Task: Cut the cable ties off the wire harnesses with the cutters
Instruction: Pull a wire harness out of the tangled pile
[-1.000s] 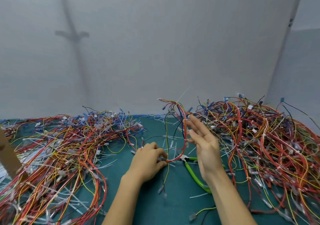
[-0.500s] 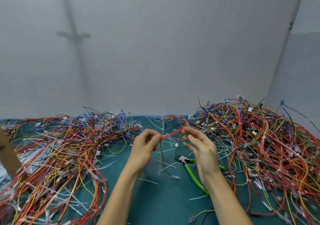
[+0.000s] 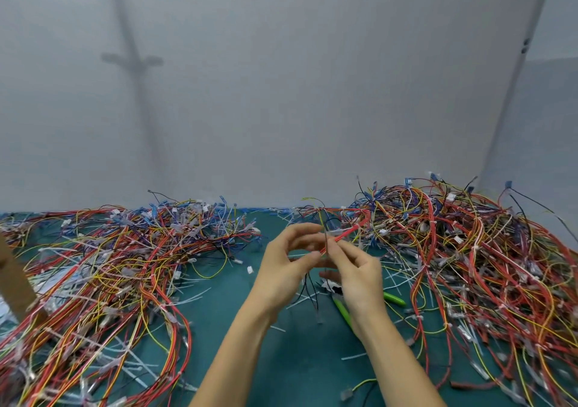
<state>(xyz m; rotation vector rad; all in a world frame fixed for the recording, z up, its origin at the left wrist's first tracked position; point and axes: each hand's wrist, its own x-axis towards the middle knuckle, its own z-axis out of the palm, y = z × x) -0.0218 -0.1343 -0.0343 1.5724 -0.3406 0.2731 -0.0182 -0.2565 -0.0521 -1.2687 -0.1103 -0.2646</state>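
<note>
A red wire harness is raised over the teal tabletop — left hand and right hand each close a fingertip grip on it. Green-handled cutters lie below, untouched.

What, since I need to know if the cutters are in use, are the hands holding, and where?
One wire harness: left hand and right hand pinch its red stretch, close together. The cutters lie unheld on the table.
</note>
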